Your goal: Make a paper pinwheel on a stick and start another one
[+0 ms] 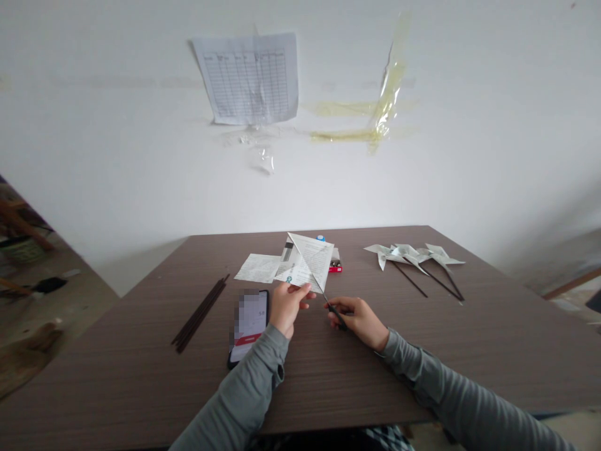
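Note:
A square of printed paper (310, 260) with a diagonal crease is pinched by its lower edge in my left hand (288, 305). My right hand (359, 319) grips the dark handles of a pair of scissors (339, 318). The scissors' blades meet the lower right corner of the paper, along the diagonal line. Behind the held square, another piece of printed paper (257, 268) lies on the table. A small red box (335, 268) with tiny items in it is partly hidden by the held paper, and so is a blue-topped object (320, 238).
Several thin dark sticks (201, 313) lie at the left of the brown table (141, 351), beside a phone (248, 326) with a lit screen. Paper pinwheels (413, 255) on dark sticks rest at the right. A printed sheet (251, 78) is taped to the white wall behind.

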`<move>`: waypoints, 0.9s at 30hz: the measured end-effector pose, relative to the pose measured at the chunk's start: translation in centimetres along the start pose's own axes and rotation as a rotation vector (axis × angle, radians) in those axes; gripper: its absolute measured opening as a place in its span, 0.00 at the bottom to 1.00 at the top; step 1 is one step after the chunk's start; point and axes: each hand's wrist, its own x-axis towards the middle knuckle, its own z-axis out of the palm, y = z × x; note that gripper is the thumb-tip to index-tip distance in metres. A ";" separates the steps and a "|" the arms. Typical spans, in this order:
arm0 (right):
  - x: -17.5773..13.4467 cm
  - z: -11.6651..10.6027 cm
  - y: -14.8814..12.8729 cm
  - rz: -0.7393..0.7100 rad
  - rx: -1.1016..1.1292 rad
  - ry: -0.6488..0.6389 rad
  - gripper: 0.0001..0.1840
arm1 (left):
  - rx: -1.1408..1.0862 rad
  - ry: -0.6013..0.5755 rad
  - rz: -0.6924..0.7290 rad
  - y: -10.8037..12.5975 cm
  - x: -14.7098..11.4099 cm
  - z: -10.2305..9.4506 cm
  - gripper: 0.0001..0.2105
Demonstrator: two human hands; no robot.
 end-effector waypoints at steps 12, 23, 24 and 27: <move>0.0 0.0 0.0 -0.002 -0.014 -0.005 0.35 | -0.010 0.007 -0.001 0.1 0.0 0.1 0.13; 0.0 -0.1 0.1 -0.007 0.001 -0.010 0.34 | 0.022 0.002 -0.006 -0.1 0.1 0.0 0.14; 0.0 -0.1 0.1 -0.008 0.005 -0.008 0.34 | 0.022 -0.001 -0.007 -0.2 0.1 0.0 0.14; 0.0 -0.1 -0.1 0.002 0.011 -0.010 0.32 | 0.019 -0.018 -0.011 -0.2 0.1 0.0 0.16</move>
